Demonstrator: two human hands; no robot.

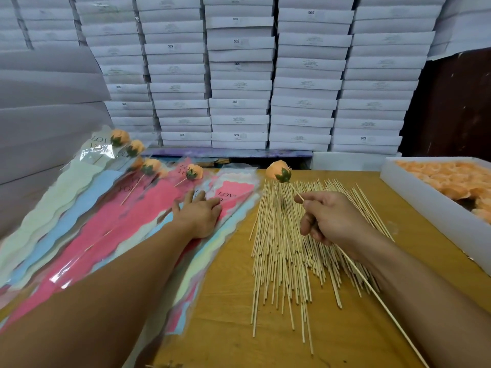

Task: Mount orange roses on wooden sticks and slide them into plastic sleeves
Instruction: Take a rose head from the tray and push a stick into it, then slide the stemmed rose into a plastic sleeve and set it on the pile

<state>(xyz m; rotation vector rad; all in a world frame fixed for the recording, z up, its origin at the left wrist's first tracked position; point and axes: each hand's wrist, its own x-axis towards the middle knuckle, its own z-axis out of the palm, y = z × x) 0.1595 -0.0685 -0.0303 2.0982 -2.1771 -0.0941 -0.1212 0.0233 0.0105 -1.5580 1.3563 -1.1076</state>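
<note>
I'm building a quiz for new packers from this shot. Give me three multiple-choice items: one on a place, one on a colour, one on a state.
1. Where is the white tray of loose roses?
A. far right of the table
B. left of the sleeves
C. under the sticks

2. What colour is the top plastic sleeve under the left hand?
A. green
B. pink
C. black

3. What is the right hand doing?
A. resting open
B. lifting a box
C. gripping a stick with a rose on its tip

Answers: 1 A, the tray sits at the right edge. 2 B, its printed panel is pink. 3 C, fingers curl round the stick.
</note>
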